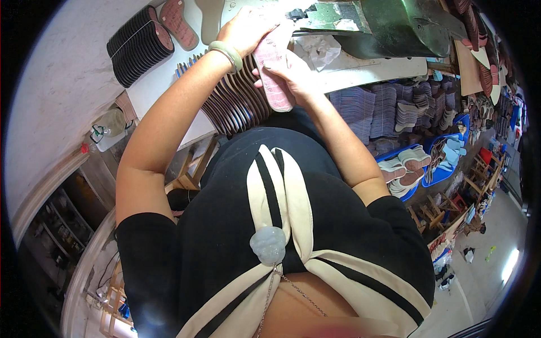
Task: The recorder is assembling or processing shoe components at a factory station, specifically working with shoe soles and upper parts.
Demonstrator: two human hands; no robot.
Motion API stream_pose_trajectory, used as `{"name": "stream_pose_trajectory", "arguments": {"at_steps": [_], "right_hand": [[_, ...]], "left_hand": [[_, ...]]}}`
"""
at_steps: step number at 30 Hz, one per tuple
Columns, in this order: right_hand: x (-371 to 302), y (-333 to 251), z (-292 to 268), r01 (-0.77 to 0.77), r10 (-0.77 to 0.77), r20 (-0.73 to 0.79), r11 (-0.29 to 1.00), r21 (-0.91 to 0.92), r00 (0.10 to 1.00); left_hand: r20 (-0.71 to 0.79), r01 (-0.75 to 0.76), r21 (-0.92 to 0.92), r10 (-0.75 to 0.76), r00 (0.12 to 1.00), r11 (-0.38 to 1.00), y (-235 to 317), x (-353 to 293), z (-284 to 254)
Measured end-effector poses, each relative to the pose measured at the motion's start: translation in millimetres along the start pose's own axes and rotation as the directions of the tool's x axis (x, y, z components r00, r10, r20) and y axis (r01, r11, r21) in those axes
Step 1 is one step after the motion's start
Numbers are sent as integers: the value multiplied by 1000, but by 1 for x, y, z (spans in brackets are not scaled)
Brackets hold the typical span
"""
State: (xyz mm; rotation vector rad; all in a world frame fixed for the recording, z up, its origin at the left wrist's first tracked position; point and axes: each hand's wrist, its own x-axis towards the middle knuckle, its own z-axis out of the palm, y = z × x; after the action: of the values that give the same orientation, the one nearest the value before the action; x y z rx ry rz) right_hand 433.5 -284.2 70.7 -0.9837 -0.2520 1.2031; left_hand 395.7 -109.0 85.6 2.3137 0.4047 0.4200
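The left hand (242, 35) holds the far end of a pink sole (276, 93), though glare blurs the exact contact; the right hand (297, 81) holds its middle, thumb on top, fingertips showing past the left edge. The sole sits right of a row of dark soles (234, 104) and left of the green machine (394, 28). Good handling probably means 2 light, even grips, the piece kept unbent, and fingers clear of the machine.
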Motion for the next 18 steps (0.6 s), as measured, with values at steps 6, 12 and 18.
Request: {"name": "stream_pose_trajectory", "arguments": {"at_steps": [6,12,18], "right_hand": [[5,-27,-19,-103,105,78,994,-32,991],[-5,-42,-17,-122,126,46,988,-96,991],[-8,-47,-28,-143,144,-2,978,-152,990]], "left_hand": [[44,-81,-415,109,993,906,38,24,-7],[-35,-187,-134,184,982,973,16,36,-2],[-22,-246,242,259,966,938,-2,46,11]]}}
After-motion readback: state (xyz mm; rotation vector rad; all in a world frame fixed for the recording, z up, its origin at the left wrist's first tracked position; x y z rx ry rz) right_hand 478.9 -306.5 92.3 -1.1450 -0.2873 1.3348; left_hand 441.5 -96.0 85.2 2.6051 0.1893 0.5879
